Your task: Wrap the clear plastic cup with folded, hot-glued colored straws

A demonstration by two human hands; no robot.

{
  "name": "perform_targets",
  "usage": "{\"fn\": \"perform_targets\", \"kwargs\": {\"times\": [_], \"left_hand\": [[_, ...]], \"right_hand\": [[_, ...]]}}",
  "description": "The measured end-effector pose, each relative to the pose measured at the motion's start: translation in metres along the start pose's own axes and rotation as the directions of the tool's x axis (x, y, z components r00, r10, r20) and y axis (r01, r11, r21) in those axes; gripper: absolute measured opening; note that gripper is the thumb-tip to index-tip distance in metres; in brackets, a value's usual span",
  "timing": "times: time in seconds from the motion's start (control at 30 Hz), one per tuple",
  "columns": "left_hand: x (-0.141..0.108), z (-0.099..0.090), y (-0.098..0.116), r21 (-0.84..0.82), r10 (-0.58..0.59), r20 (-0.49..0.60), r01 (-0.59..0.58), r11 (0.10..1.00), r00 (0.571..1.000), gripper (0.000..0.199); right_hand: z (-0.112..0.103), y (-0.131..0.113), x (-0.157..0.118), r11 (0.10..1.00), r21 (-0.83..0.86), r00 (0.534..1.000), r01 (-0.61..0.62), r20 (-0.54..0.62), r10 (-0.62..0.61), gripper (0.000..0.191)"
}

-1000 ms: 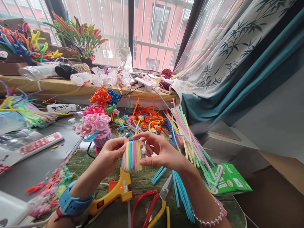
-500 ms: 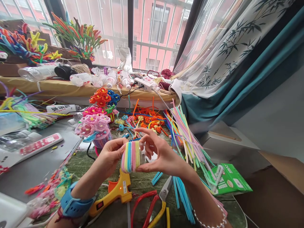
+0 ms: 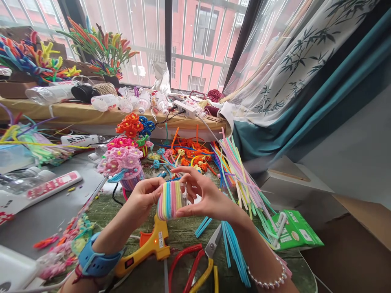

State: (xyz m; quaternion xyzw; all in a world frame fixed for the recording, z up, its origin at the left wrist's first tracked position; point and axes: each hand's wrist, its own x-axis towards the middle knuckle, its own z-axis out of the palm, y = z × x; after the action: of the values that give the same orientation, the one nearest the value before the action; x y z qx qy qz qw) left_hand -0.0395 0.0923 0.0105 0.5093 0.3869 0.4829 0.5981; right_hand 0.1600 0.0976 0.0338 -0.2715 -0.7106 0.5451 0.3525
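Note:
Pastel pipe cleaners in pink, yellow and blue stripes cover a small clear plastic cup (image 3: 170, 200), perhaps a cut bottle, held above the table. My left hand (image 3: 148, 192) grips its left end, thumb on the stripes. At the bare, see-through right end is my right hand (image 3: 205, 196), its thumb pressed on the lower edge and its fingers curled behind. Just below lies a yellow glue gun (image 3: 149, 244) with its small light lit. Scissors (image 3: 210, 248) with a metal blade rest to its right, near red-handled pliers (image 3: 186, 264). Cut blue pipe cleaners (image 3: 233, 252) lie under my right forearm.
Pink pipe-cleaner flowers (image 3: 122, 156) stand in a wrapped pot behind my left hand. Loose pastel pipe cleaners (image 3: 241, 175) and a green packet (image 3: 297, 230) lie to the right. Plastic bottles (image 3: 105, 101) and a power strip (image 3: 185, 109) line the windowsill. Cardboard boxes (image 3: 293, 179) stand at right.
The striped cup has turned slightly in my hands, and its stripes sit a little differently. It has shifted slightly right and up. Both hands keep their hold.

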Motion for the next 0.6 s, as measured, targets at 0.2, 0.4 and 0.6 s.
{"fn": "perform_targets", "kwargs": {"times": [0.2,0.4,0.6], "left_hand": [[0.0001,0.0002,0.0001,0.014,-0.014,-0.023,0.015,1.000,1.000,0.045],[0.0014,-0.0008,-0.0027,-0.013,-0.058,-0.042,0.058,0.998,0.997,0.046],[0.0014,-0.0012,-0.0023,-0.007,-0.027,-0.027,0.026,1.000,0.999,0.043]], "right_hand": [[0.0013,0.0031,0.0007,0.998,-0.049,0.999,0.034,0.000,-0.034,0.085],[0.0018,0.0045,-0.0001,0.971,-0.228,0.998,0.066,0.017,-0.064,0.082],[0.0006,0.0065,0.0006,0.975,-0.207,0.996,0.085,0.013,-0.084,0.094]]}}
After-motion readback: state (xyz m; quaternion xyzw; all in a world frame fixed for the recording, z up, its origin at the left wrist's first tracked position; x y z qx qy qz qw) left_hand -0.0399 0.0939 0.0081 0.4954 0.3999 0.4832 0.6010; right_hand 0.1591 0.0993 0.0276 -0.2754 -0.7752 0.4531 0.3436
